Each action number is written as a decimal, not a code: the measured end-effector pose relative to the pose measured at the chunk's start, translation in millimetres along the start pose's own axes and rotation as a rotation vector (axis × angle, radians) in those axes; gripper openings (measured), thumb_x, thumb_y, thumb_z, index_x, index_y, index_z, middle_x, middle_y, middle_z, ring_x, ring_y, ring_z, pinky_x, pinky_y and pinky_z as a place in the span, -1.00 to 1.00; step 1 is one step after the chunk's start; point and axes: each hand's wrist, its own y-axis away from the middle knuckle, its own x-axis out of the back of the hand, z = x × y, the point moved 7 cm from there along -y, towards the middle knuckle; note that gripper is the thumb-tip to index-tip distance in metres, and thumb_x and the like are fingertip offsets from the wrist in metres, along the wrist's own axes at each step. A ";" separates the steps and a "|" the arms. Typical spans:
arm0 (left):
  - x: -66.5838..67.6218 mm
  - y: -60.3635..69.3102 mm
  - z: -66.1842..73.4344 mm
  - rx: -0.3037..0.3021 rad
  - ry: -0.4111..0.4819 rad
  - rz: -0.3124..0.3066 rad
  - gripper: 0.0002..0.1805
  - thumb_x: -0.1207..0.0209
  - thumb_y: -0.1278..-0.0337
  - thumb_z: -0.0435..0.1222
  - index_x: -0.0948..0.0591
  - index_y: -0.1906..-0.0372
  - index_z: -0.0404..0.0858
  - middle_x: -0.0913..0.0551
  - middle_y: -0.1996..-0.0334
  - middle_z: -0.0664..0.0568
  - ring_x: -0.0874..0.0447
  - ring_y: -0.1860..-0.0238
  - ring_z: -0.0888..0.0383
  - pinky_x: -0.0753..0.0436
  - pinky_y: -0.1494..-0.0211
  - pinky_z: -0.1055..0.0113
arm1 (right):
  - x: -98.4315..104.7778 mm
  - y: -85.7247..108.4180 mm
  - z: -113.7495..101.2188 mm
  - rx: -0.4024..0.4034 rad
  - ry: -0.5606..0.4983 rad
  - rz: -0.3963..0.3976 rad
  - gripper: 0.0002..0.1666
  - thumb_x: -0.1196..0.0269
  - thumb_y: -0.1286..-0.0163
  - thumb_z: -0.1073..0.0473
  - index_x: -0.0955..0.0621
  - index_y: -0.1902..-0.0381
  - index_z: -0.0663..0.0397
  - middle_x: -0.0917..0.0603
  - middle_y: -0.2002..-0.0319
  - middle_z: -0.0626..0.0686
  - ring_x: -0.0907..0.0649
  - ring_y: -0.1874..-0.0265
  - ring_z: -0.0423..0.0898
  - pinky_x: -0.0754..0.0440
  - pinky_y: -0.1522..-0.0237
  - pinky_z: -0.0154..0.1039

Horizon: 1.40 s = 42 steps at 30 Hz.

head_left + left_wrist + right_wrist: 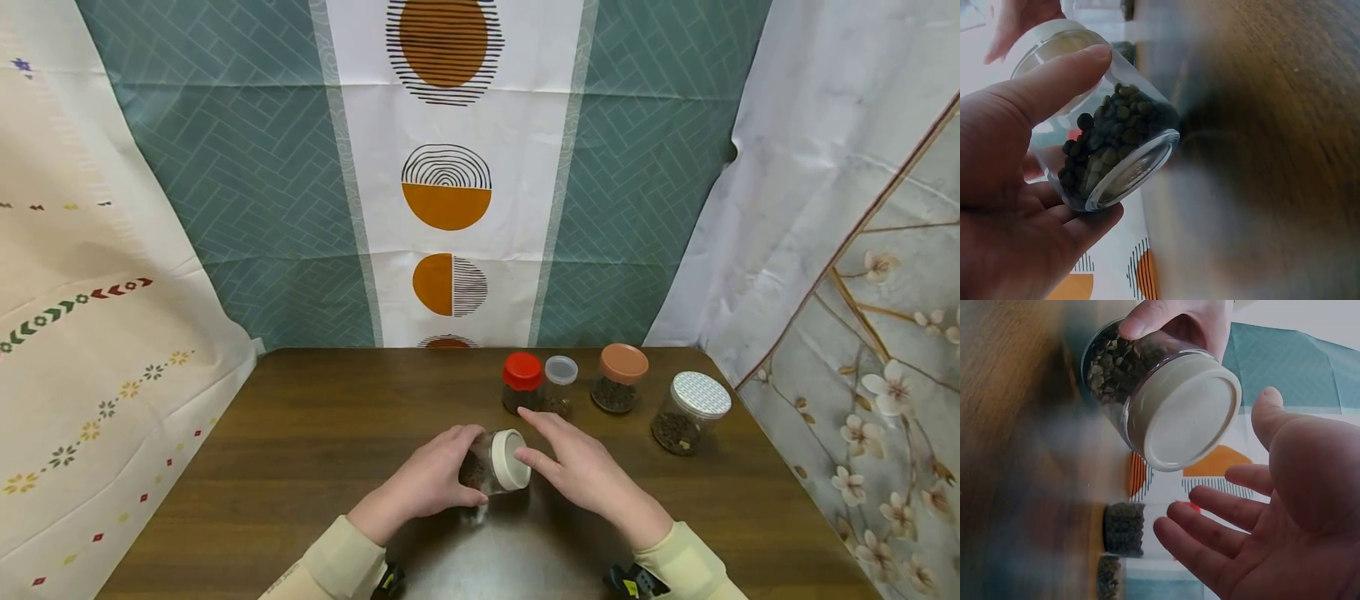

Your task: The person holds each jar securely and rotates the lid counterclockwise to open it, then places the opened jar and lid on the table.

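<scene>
A clear jar (480, 467) with a cream lid (512, 460) is tilted, its lid toward the right hand. My left hand (431, 477) grips its body, thumb on one side and fingers on the other. Dark pellets (1110, 137) lie inside, near the jar's base, in the left wrist view. Beside the lid, my right hand (588, 472) has its fingers spread and relaxed; in the right wrist view a gap separates this hand (1297, 481) from the cream lid (1191, 422).
Behind the hands on the brown table (337, 417) stand a red-lidded jar (522, 379), a small jar with a translucent lid (559, 385), an orange-lidded jar (619, 377) and, farther right, a jar with a patterned white lid (690, 410). Cloths hang around the table.
</scene>
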 end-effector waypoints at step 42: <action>-7.3 5.2 -2.6 0.056 0.018 0.083 0.07 -0.80 0.17 -0.07 -0.44 -0.42 -0.33 -0.66 -0.16 -0.06 -0.69 -0.08 0.03 -0.73 -0.10 0.00 | -3.3 -11.3 -23.1 0.126 -0.013 -0.072 -0.19 -0.38 -0.57 -0.30 -0.55 -0.58 -0.02 -0.65 -0.13 -0.08 -0.63 0.17 -0.15 -0.64 0.12 -0.12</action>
